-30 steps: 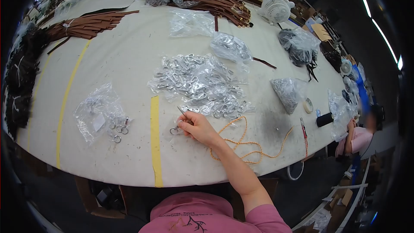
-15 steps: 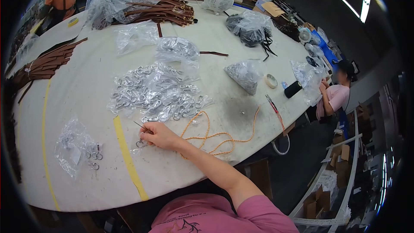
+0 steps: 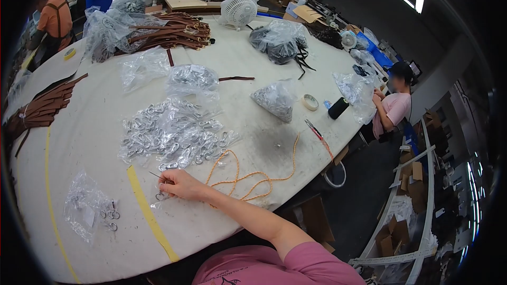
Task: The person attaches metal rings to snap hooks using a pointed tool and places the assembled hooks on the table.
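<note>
My right hand (image 3: 179, 184) is closed in a pinch low over the table. A thin, pointed metal tool (image 3: 155, 174) sticks out from its fingertips; its exact kind is not clear. Just below the fingers a metal ring (image 3: 160, 196) shows, and I cannot tell if it is held. Beyond the hand lies a spread of metal snap hooks (image 3: 171, 132) in clear plastic. Orange twisted cord (image 3: 259, 179) loops on the table to the right of my wrist. To the left, several metal rings (image 3: 112, 215) lie by a clear plastic bag (image 3: 82, 208). My left hand is out of view.
Brown leather straps (image 3: 177, 31) are piled at the back beside a white fan (image 3: 238, 10). Bagged hardware (image 3: 277, 100), a tape roll (image 3: 310, 102), a black thread spool (image 3: 338, 108) and pliers-like tool (image 3: 312, 128) lie right. A person (image 3: 393, 105) sits at the right edge.
The camera view has shifted, so the table things sit further left and mostly lower. My right hand stays pinched by the same spot near the yellow tape strip.
</note>
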Motion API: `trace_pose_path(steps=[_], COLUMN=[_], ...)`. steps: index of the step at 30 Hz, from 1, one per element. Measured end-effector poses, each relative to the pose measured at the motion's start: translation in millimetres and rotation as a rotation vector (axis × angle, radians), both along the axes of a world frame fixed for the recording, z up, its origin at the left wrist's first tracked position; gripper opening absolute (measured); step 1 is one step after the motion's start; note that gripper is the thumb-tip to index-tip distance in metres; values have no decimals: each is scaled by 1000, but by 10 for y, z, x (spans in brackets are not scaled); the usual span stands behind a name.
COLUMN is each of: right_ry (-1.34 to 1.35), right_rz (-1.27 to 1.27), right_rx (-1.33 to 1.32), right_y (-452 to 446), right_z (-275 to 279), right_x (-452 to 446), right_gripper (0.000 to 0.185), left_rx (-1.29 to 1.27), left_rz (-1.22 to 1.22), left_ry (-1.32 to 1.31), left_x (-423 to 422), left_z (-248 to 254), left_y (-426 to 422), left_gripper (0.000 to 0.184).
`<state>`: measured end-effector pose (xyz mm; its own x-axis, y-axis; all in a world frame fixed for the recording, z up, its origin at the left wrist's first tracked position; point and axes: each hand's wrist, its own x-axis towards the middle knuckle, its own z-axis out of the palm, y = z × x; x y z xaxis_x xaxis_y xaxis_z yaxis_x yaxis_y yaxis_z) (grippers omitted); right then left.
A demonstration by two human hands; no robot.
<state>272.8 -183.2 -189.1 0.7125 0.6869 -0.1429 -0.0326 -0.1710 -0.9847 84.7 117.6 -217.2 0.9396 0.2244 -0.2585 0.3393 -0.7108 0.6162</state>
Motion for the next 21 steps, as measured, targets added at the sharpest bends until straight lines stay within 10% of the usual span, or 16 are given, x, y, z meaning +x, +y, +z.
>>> trace_pose_path(steps=[21], right_ry=[135], right_rz=[-1], right_rx=[25], right_y=[-19], right_z=[72], right_x=[-6], right_gripper=[14], left_rx=[-200], left_rz=[-1054], left_ry=[650], left_x=[-473], left_z=[231], left_y=[-1121], left_gripper=[19])
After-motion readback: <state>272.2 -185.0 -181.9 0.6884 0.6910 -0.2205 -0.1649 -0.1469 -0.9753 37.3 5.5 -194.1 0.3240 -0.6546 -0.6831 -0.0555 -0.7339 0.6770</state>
